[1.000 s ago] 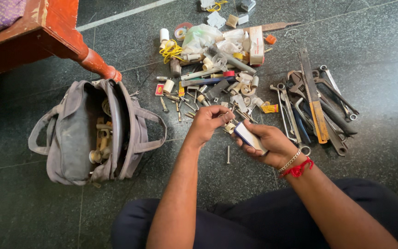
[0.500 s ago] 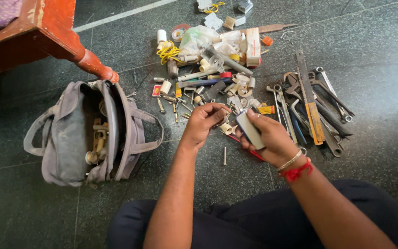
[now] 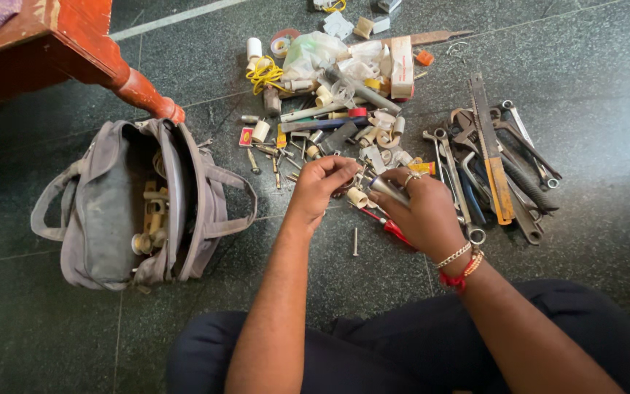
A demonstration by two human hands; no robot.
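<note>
Open grey tool bag (image 3: pixel 111 211) holds brass fittings (image 3: pixel 151 219).

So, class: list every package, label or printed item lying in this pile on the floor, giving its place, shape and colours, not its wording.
Cardboard box: far side of the pile, long, white with red edges.
Clear plastic bag: left of the box, crumpled, greenish contents.
Small card: near the grey bag, square, red with a light centre.

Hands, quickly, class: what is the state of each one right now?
Left hand: fingers curled shut, pinching something too small to identify.
Right hand: closed around a small metal cylinder.
</note>
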